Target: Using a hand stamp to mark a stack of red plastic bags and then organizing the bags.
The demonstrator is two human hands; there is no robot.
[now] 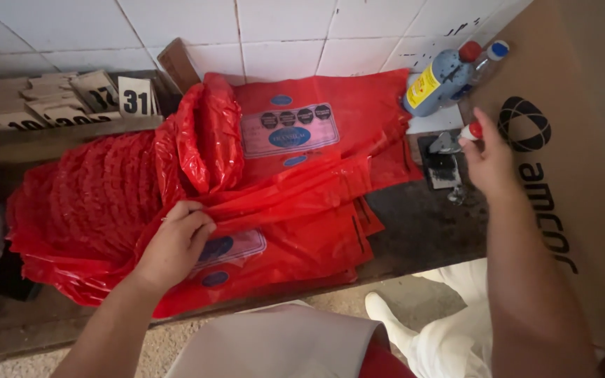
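Mid-step, by the look of it, in separating one bag from a stack; left hand [175, 245] pinched shut on a fold of the thin, glossy red plastic bags [295, 203], thumb under and fingers curled over the crinkled edge; right hand [486, 157] closed around a small white marker with a red cap [472, 130], cap end poking out above the knuckles. Stack spread flat on the dark, worn wooden shelf [421, 231], running away from the left pinch toward the tiled wall [281, 35]; each bag printed with a pale rectangular label and blue ovals; a bunched, wrinkled heap of the same red film just left of the pinch. Just beyond the marker hand, a blue plastic squeeze bottle with a red cap and yellow label [439, 84], tilted against the wall; directly beneath that hand, a small dark metal tool [444, 162] on the shelf. To the right of it, a large brown cardboard box [575, 140], smooth and stiff. Far left of the pinch, pale numbered cards [71, 101], stacked flat. Likely next: lifting the pinched layer free without dragging its slippery neighbours; calls for a light, steady pull.
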